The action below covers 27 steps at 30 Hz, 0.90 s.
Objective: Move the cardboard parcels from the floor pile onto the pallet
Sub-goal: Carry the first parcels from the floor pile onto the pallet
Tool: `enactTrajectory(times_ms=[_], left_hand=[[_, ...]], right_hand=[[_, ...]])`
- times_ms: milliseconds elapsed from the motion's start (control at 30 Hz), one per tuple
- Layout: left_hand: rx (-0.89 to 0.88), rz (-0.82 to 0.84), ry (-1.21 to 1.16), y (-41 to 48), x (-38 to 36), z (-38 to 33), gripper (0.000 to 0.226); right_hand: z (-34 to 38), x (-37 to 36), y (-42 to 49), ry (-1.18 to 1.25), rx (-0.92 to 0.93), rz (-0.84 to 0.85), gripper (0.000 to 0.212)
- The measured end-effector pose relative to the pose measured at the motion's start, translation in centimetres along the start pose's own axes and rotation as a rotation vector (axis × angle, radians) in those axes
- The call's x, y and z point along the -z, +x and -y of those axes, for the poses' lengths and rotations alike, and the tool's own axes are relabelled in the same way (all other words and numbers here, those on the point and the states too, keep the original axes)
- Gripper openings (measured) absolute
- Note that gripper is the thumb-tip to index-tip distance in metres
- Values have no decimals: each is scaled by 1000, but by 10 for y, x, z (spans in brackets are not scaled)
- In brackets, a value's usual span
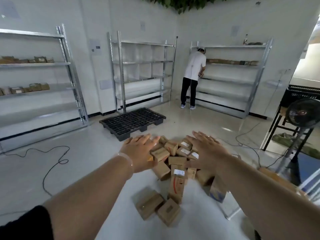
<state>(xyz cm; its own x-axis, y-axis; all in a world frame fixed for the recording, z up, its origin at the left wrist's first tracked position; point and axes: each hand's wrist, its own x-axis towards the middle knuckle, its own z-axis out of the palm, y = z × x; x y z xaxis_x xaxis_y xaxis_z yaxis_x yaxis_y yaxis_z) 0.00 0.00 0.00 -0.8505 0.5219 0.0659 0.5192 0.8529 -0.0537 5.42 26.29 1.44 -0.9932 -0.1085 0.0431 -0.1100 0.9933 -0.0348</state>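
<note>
A pile of small brown cardboard parcels (pixel 176 161) lies on the pale floor in front of me, some with white labels. Two more parcels (pixel 156 207) lie apart, nearer to me. Beyond the pile, a black plastic grid pallet (pixel 133 122) sits on the floor with nothing on it. My left hand (pixel 141 151) is stretched out flat over the left side of the pile, fingers straight, holding nothing. My right hand (pixel 207 149) is held flat over the right side, fingers spread, also holding nothing.
Metal shelving (pixel 142 73) stands along the walls; the left rack (pixel 34 75) holds boxes. A person in a white shirt (pixel 193 78) works at the far right shelf. Black cables (pixel 57 161) trail over the floor. A standing fan (pixel 303 115) and a dark table are at right.
</note>
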Motion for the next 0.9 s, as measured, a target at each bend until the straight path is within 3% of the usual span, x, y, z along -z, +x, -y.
enactTrajectory(times_ms=[367, 900], left_hand=[[-51, -13, -21, 67, -58, 52, 90], [4, 51, -132, 187, -154, 291, 88]], right_hand=[[11, -34, 85, -24, -22, 64, 107], [124, -131, 323, 150, -174, 171, 105]])
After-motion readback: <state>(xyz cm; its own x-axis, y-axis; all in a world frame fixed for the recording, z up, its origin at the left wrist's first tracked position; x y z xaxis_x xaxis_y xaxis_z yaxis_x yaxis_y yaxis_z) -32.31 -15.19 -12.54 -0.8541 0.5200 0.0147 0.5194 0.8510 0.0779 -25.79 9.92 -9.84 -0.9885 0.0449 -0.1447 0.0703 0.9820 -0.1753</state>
